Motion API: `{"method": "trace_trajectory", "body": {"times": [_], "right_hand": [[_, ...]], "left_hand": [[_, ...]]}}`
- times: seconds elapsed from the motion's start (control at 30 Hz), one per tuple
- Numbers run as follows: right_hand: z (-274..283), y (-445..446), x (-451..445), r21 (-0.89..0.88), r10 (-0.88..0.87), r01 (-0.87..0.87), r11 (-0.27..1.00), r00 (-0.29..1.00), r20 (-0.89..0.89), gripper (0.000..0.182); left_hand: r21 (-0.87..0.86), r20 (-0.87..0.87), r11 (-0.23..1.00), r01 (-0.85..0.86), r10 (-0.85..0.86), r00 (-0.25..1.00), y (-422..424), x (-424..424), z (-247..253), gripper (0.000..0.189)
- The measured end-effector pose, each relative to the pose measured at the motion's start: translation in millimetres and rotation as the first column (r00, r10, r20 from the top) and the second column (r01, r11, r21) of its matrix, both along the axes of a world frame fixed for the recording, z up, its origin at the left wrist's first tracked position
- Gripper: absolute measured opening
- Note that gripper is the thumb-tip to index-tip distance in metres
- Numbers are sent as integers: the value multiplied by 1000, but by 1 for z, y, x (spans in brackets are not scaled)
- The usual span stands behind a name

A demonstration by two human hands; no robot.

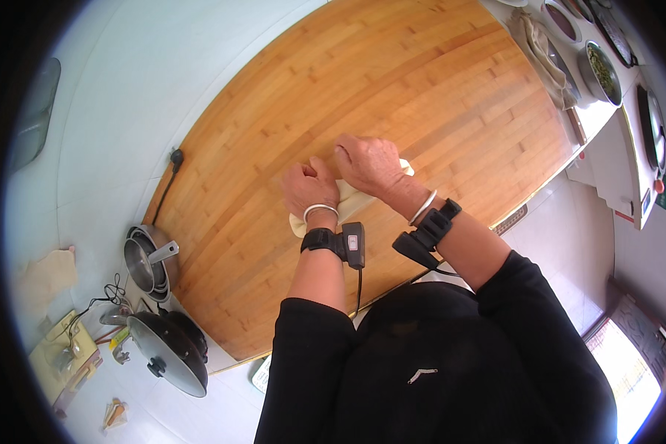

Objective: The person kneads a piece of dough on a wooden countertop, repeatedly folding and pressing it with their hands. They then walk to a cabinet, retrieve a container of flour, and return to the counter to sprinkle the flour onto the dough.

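A long piece of pale dough (354,201) lies on the large wooden board (311,100), partly hidden under my hands and wrists. My left hand (311,186) rests over its left part with the fingers curled. Over its right part is my right hand (369,161), also with curled fingers, close beside the left one. One end of the dough shows below my left wrist, the other just right of my right hand. Whether the fingers grip any dough cannot be told, as the backs of the hands hide it. Each wrist wears a bangle and a strapped black device with a cable.
Stacked metal pans (147,261) and a wok with a glass lid (169,355) stand off the board's left end. A black plug (176,157) lies on its far left edge. Beyond the right end are a cloth (541,61) and a metal bowl of chopped greens (600,72).
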State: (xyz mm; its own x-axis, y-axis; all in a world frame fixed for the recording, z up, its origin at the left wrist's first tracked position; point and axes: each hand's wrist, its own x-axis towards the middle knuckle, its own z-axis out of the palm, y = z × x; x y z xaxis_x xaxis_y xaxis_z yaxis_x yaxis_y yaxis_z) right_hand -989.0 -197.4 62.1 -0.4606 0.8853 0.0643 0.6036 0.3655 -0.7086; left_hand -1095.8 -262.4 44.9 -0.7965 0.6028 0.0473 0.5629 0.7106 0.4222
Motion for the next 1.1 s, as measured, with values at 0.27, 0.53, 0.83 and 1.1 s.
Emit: {"method": "trace_trajectory", "body": {"times": [0.27, 0.53, 0.83, 1.1], "right_hand": [[-10, 0, -34, 116, -38, 37, 993, 999, 8, 18], [-9, -41, -10, 439, 150, -156, 885, 987, 49, 21], [10, -87, 35, 411, 377, -361, 837, 925, 46, 26], [1, -62, 1, 301, 219, -236, 924, 972, 89, 17]], "left_hand": [[-44, 154, 997, -55, 62, 986, 21, -6, 10, 37], [269, 623, 952, -144, -59, 780, -20, -46, -2, 57], [258, -198, 946, 194, -145, 969, -104, 12, -13, 23], [85, -164, 991, 107, -92, 982, -77, -12, -22, 19]]}}
